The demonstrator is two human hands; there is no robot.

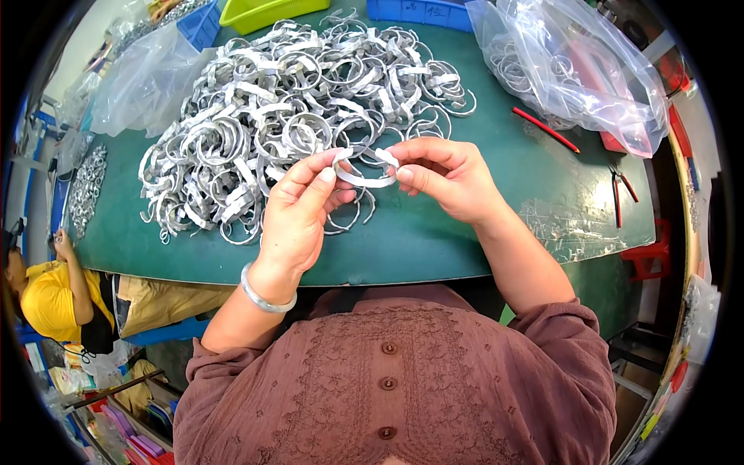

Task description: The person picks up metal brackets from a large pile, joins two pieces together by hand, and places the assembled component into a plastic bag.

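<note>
Between my two hands is a silvery open metal ring (367, 182), shaped like a cuff bracelet, its gap turned away from me. My left hand (306, 198) pinches one end of it between thumb and fingers. The opposite end sits in a pinch of my right hand (446, 177). Just beyond my hands spreads a large heap of similar silvery rings (256, 124) on the green tabletop (434, 240). A few of those rings lie close behind my left fingers.
At the back stand a lime-green bin (271, 12) and a blue bin (418, 11). A clear bag of rings (535, 70), a red pencil (546, 130) and red-handled pliers (618, 194) lie to the right. Another person in yellow (54, 298) is at far left.
</note>
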